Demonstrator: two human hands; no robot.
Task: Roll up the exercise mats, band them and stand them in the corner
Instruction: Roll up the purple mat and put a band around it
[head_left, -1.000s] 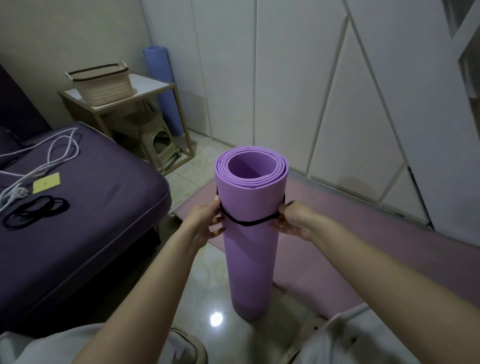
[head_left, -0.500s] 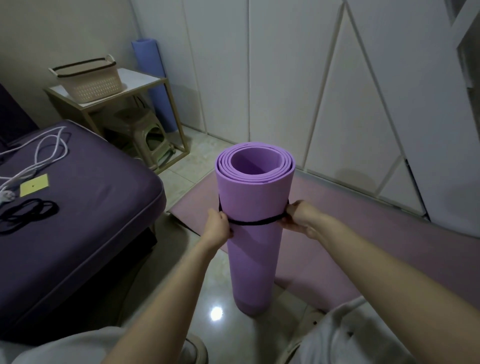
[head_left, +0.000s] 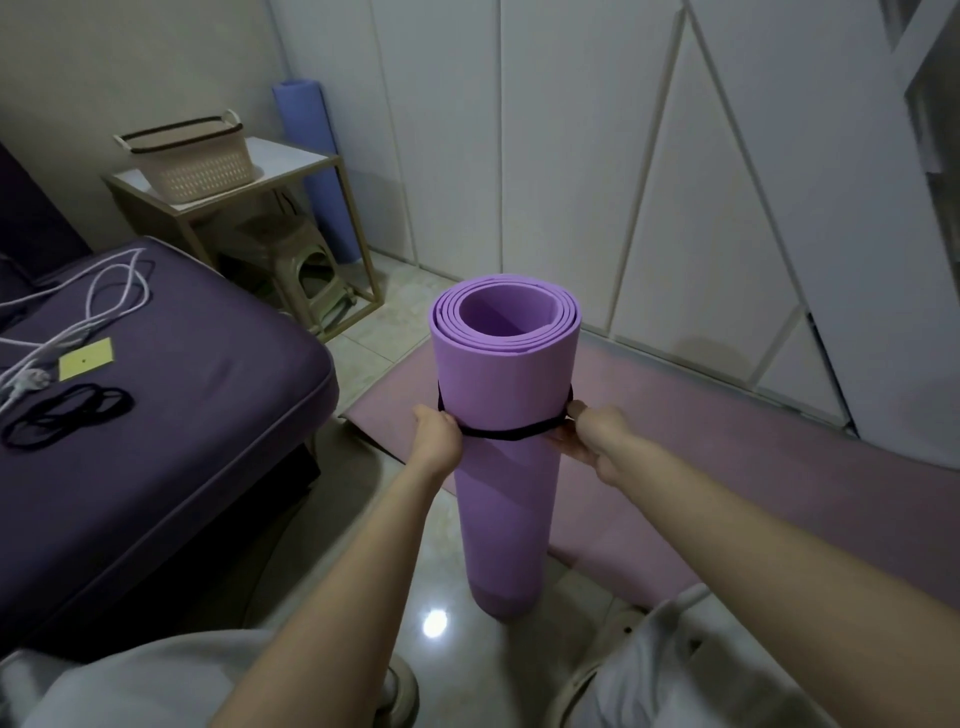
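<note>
A rolled purple mat (head_left: 506, 493) stands upright on the tiled floor in front of me. A black elastic band (head_left: 511, 433) circles its upper part. My left hand (head_left: 438, 434) pinches the band at the roll's left side. On the right side, my right hand (head_left: 592, 435) grips the band with curled fingers. A pink mat (head_left: 727, 452) lies flat on the floor behind the roll. A rolled blue mat (head_left: 314, 166) stands in the far corner against the wall.
A purple sofa (head_left: 171, 415) at my left carries spare black bands (head_left: 67, 415), a white cable (head_left: 88, 306) and a yellow card (head_left: 85, 358). A side table (head_left: 306, 156) with a woven basket (head_left: 189, 158) and a stool (head_left: 296, 260) under it stands before the corner. White cabinet doors (head_left: 649, 182) line the wall.
Both hands have slid the black band a little further down the purple roll. The left hand's fingers have curled tighter on it. My view shifted slightly.
</note>
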